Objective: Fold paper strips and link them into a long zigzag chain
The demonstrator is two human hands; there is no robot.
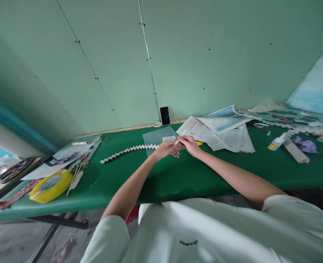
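Observation:
My left hand (166,149) is closed at the right end of a folded zigzag paper chain (127,149), which trails left across the green table (117,186). Touching it, my right hand (189,144) pinches a thin white paper strip (184,133) that sticks up past the fingertips. The exact join between strip and chain is hidden by my fingers. Beneath both hands lies a translucent sheet (153,135), with a small pale piece of paper (169,138) on it. A yellow object (199,143) shows partly behind my right hand.
A phone (165,115) leans against the wall. Newspapers (221,133) lie to the right, then a small glue bottle (276,142), purple crumpled material (305,144) and another zigzag chain (309,130). At left are a yellow tape roll (65,180), sticks (76,173) and paper sheets (38,170).

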